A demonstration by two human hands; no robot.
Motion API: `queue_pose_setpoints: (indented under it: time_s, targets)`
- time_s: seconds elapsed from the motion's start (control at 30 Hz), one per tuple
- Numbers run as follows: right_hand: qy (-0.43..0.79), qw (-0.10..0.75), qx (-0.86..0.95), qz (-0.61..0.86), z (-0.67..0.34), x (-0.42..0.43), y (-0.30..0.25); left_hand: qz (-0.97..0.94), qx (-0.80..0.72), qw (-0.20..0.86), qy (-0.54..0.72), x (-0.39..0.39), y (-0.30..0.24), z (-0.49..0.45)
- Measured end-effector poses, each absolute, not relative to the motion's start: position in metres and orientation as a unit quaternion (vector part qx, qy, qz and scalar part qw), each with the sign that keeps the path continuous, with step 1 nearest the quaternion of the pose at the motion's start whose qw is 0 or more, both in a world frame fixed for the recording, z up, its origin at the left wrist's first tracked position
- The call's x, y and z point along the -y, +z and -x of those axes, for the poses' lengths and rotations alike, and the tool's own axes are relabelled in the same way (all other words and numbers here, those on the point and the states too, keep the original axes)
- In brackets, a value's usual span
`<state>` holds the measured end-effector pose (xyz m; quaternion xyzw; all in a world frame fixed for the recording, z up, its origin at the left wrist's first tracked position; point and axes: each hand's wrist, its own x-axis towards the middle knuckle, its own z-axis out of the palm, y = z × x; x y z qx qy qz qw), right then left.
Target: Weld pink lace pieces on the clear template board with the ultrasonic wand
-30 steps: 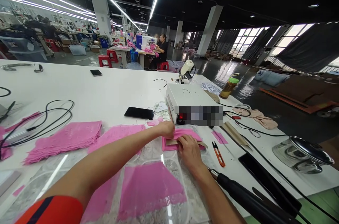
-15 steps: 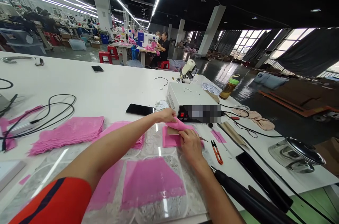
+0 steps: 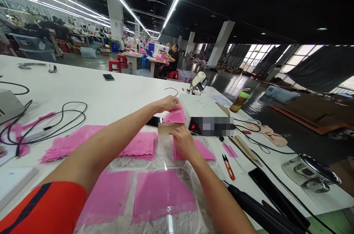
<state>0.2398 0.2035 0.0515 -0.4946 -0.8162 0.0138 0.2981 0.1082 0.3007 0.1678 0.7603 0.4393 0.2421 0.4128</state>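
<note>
My left hand (image 3: 169, 104) pinches a pink fabric piece (image 3: 174, 116), lifted in front of the grey box's left side. Just below it, my right hand (image 3: 184, 141) has its fingers closed on a flat brown card (image 3: 166, 129), which juts out to the left. Under and beside that hand lies a small stack of pink fabric (image 3: 204, 150). To the left, partly behind my left forearm, are ruffled pink stacks (image 3: 139, 145). Nearer me, pink pieces (image 3: 164, 195) lie flat under a clear, shiny sheet.
A grey control box (image 3: 203, 106) stands behind my hands. On the right are orange-handled snips (image 3: 229, 167), a black handheld tool (image 3: 249, 202), cables and a glass pot (image 3: 304, 175). A bottle (image 3: 240, 101) stands near the far edge. Black cable (image 3: 69, 112) coils at left.
My left hand has raised the pink piece off the stack. My right hand has moved left with the brown card, uncovering more of the stack. The view has shifted slightly.
</note>
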Motion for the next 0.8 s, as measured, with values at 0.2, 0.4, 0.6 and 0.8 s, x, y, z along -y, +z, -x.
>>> queue_pose_setpoints:
  time_s: [0.2, 0.4, 0.6, 0.8]
  targets:
    - [0.129, 0.417, 0.781, 0.446, -0.245, -0.216, 0.069, -0.777, -0.413, 0.42, 0.224, -0.295, 0.209, -0.076]
    - [0.274, 0.511, 0.701, 0.415, -0.271, -0.211, 0.102, -0.803, -0.366, 0.468, 0.038, -0.274, 0.213, -0.079]
    - [0.516, 0.369, 0.697, 0.335, -0.267, -0.201, 0.101, -0.825, -0.314, 0.462, -0.081, -0.262, 0.209, -0.1]
    - [0.381, 0.389, 0.686, 0.482, -0.304, -0.195, 0.07, -0.862, -0.32, 0.386, -0.072, -0.272, 0.203, -0.106]
